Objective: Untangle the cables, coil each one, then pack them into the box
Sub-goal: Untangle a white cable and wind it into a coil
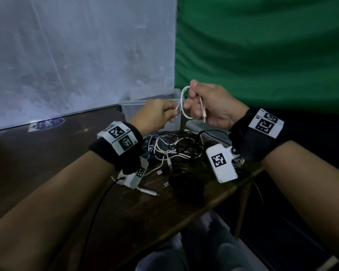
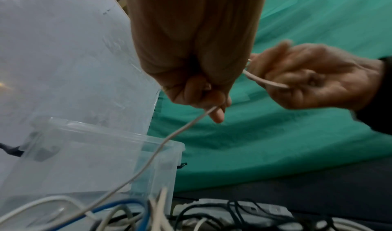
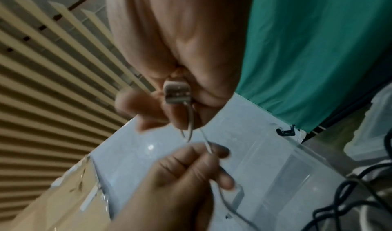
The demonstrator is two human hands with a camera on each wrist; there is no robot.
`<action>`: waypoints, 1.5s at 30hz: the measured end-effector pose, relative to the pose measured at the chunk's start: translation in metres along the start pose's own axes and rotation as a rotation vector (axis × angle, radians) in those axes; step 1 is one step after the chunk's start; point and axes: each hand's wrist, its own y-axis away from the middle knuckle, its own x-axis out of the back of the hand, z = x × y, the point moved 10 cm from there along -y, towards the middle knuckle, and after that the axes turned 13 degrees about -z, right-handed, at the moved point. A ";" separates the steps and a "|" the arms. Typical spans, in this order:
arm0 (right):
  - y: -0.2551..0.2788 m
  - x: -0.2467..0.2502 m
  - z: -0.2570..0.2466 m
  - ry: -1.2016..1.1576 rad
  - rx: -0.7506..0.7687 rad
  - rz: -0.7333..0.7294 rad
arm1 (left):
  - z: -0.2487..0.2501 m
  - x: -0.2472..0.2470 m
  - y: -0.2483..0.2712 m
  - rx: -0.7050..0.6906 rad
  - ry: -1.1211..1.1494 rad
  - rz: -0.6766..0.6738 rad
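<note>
A clear plastic box (image 1: 131,108) stands open at the far side of the wooden table (image 1: 47,163), against the grey backdrop; through its walls no cable can be seen inside it. Its lid (image 1: 205,130) lies flat on the table just to the right, partly under the pile. Both hands are raised above the table in front of the box, close together, with a thin white cable (image 1: 183,102) strung between them. The right hand (image 1: 211,106) has its fingers curled round a small loop of this cable, and the plug end (image 1: 204,115) hangs down below its palm; in the right wrist view the plug (image 3: 177,92) is gripped between thumb and fingers. The left hand (image 1: 157,116) pinches the same cable just beside the loop, and from that pinch the cable (image 2: 161,147) runs slack down toward the table. Below the hands, near the box, lies the tangle of cables (image 1: 172,151): white, black and blue strands crossing one another, with loose plugs at its near edge.
</note>
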 end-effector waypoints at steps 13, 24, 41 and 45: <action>-0.007 0.049 -0.009 0.701 0.021 0.271 | -0.010 -0.028 0.025 0.160 0.081 -0.426; 0.001 -0.013 0.025 0.317 -0.141 -0.124 | 0.003 0.061 0.020 -0.028 0.195 0.280; 0.000 0.040 -0.016 -0.125 0.191 0.319 | -0.018 -0.066 0.029 0.213 0.062 -0.525; 0.004 0.043 -0.018 0.471 0.152 0.377 | -0.002 -0.041 0.026 0.121 0.064 -0.452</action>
